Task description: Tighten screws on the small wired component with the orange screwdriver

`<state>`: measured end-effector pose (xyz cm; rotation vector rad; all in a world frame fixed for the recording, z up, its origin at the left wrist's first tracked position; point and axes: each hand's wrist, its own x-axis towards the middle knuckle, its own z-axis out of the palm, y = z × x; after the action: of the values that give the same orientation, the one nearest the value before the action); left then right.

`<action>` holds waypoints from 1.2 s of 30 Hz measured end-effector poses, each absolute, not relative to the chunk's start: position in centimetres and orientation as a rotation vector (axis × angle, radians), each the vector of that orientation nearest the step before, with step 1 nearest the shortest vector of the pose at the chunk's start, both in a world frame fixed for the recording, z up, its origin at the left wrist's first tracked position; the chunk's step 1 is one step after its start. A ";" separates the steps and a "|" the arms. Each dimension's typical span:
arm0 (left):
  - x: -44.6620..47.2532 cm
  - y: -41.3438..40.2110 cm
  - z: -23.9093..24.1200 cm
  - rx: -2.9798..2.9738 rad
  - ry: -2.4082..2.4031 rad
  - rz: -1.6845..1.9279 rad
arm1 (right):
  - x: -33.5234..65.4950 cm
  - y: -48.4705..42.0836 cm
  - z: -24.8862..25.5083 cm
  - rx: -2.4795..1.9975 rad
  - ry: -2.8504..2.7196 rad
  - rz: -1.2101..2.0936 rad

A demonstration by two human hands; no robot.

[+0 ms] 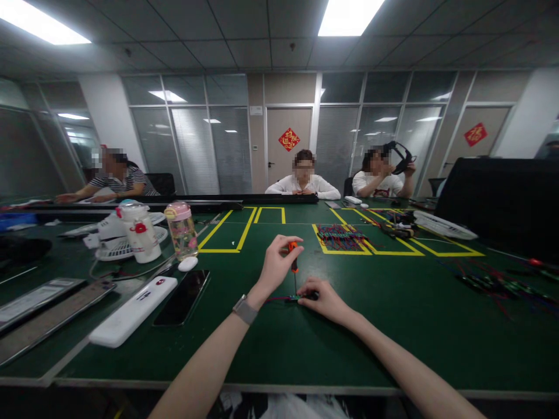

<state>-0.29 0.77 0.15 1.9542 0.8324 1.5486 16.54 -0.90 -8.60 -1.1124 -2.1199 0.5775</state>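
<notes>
My left hand (279, 261) is closed round the orange and black handle of a screwdriver (294, 266). The tool stands upright, its thin shaft pointing down at a small green circuit board (293, 298) on the table. Fingers of my right hand (322, 295) are closed on the board's right end, partly covering it. A dark part shows under those fingers, too small to name. Reddish wires run out from the board to the left. Whether the screwdriver's tip touches a screw is too small to tell.
A green table (262, 349) carries yellow taped outlines. Wired boards (343, 237) lie in one outline, more boards (502, 282) at the right. On the left are a phone (182, 298), a white power bank-like slab (133, 311) and bottles (182, 233). Three people sit across the table.
</notes>
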 end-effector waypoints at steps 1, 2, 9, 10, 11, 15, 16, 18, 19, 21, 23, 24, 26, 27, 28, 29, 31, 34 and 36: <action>-0.3 0.6 0.1 2.039 0.872 1.587 | 16.5 -0.9 -8.6 -1.112 -2.121 0.573; -0.3 0.5 0.1 2.112 0.891 1.610 | 16.5 -0.9 -8.5 -1.112 -2.122 0.570; 0.1 0.4 0.3 1.918 0.726 1.452 | 16.5 -1.0 -8.3 -1.125 -2.123 0.570; 0.0 0.5 0.3 1.900 0.756 1.464 | 16.5 -0.9 -8.4 -1.127 -2.124 0.570; 0.0 0.5 0.3 1.905 0.798 1.493 | 16.5 -0.9 -8.4 -1.128 -2.125 0.570; -0.2 0.5 0.3 1.988 0.869 1.615 | 16.6 -0.8 -8.6 -1.122 -2.126 0.573; -0.2 0.5 0.3 1.973 0.835 1.596 | 16.6 -0.8 -8.5 -1.120 -2.124 0.574; -0.1 0.7 0.3 1.877 0.743 1.503 | 16.5 -0.8 -8.5 -1.118 -2.124 0.577; 0.0 0.8 0.3 1.821 0.714 1.455 | 16.5 -0.9 -8.4 -1.120 -2.123 0.576; 0.0 0.9 0.2 1.771 0.721 1.425 | 16.5 -0.9 -8.4 -1.123 -2.122 0.577; -0.1 0.9 0.2 1.832 0.794 1.485 | 16.5 -0.9 -8.3 -1.126 -2.125 0.575; -0.1 0.8 0.1 1.890 0.832 1.531 | 16.5 -1.0 -8.3 -1.127 -2.128 0.571; -0.2 0.5 0.2 2.011 0.861 1.608 | 16.4 -1.0 -8.2 -1.131 -2.134 0.561; -0.1 0.4 0.2 2.051 0.834 1.619 | 16.4 -1.0 -8.2 -1.134 -2.138 0.557; -0.1 0.3 0.3 2.045 0.785 1.598 | 16.4 -1.1 -8.1 -1.136 -2.140 0.554; 0.0 0.2 0.3 2.013 0.732 1.565 | 16.4 -1.1 -8.0 -1.139 -2.141 0.552; 0.2 0.2 0.4 1.900 0.671 1.494 | 16.4 -1.1 -8.0 -1.143 -2.146 0.549; 0.4 0.2 0.5 1.826 0.722 1.483 | 16.5 -1.1 -8.1 -1.143 -2.147 0.545; 0.2 0.1 0.5 1.885 0.802 1.554 | 16.5 -1.0 -8.2 -1.136 -2.144 0.551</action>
<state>0.25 0.05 0.50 1.8854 0.8015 1.5542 16.53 -1.03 -8.22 -1.1363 -2.1442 0.5506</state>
